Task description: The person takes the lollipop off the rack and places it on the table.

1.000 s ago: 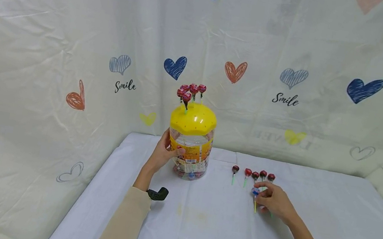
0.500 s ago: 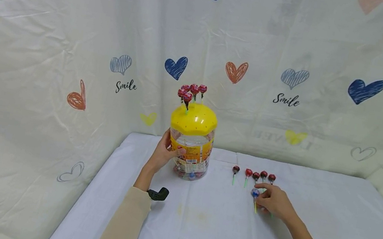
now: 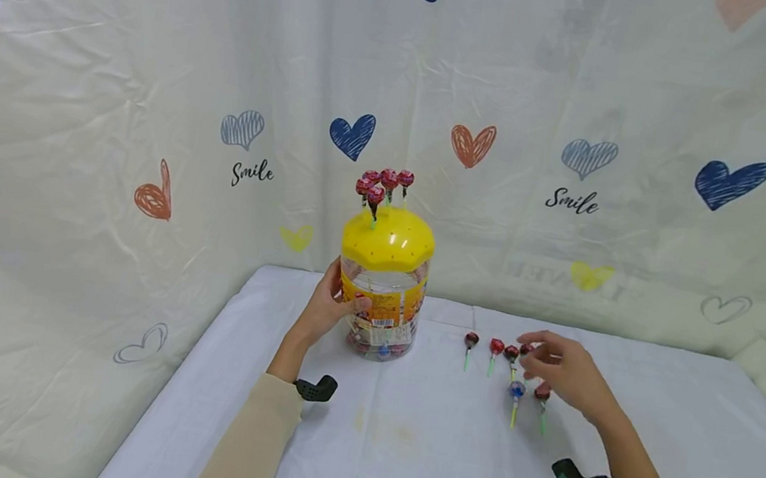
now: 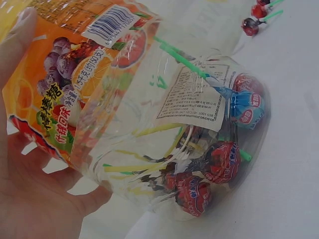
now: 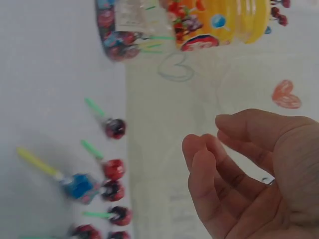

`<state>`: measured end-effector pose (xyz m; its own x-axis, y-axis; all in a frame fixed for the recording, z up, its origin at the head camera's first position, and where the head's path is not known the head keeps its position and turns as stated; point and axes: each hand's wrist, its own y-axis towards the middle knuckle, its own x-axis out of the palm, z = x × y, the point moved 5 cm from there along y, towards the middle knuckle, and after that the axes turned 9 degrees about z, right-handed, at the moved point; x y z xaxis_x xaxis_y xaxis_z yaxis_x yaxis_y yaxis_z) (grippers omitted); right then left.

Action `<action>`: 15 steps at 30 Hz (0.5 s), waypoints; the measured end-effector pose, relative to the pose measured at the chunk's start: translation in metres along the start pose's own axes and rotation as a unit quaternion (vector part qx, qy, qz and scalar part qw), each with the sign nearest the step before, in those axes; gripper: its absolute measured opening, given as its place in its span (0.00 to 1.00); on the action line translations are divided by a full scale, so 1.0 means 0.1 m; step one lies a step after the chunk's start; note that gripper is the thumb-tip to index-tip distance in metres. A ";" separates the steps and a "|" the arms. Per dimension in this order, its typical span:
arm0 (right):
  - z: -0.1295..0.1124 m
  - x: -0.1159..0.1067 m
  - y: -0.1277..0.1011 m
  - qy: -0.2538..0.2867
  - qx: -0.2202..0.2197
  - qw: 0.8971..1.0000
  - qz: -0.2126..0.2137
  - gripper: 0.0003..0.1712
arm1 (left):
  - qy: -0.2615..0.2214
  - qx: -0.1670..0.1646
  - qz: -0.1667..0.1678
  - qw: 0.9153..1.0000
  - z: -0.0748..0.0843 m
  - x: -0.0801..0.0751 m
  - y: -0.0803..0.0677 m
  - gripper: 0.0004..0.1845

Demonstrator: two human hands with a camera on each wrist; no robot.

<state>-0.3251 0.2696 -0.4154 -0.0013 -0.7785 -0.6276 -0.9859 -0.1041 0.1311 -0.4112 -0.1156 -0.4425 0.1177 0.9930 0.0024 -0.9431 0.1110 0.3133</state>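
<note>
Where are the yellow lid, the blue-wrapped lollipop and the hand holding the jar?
yellow lid point(image 3: 388, 237), head view, front of the dome.
blue-wrapped lollipop point(image 3: 516, 390), head view, its wrapped head.
left hand point(image 3: 329, 308), head view, back of the hand.

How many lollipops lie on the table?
7: five red in a row by the right hand, which partly hides it in the head view; one blue and one red in front.

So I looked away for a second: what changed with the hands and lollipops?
The right hand lifted off the blue-wrapped lollipop, leaving it lying by a red one, and moved back toward the far row, empty. The left hand still holds the yellow-lidded clear plastic jar.
</note>
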 end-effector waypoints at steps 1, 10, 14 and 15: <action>-0.11 -0.04 0.04 0.009 -0.017 1.000 0.006 0.22 | 0.001 -0.002 0.002 1.000 0.00 -0.01 0.00 0.43; -1.18 -0.13 0.40 0.105 -0.149 0.979 0.093 0.15 | 0.005 -0.003 0.003 1.000 0.01 -0.01 -0.01 0.45; -1.56 -0.06 0.59 0.135 -0.182 0.967 0.119 0.16 | 0.007 -0.003 0.003 1.000 0.01 -0.01 -0.01 0.45; -1.64 -0.03 0.64 0.141 -0.183 0.965 0.124 0.16 | 0.008 -0.003 0.003 1.000 0.01 -0.01 -0.01 0.45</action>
<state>-0.3605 0.1639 -0.2790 -0.1332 -0.9400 -0.3140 -0.8355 -0.0639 0.5457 -0.4101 -0.1164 -0.4420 0.1063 0.9943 -0.0109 -0.9459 0.1045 0.3073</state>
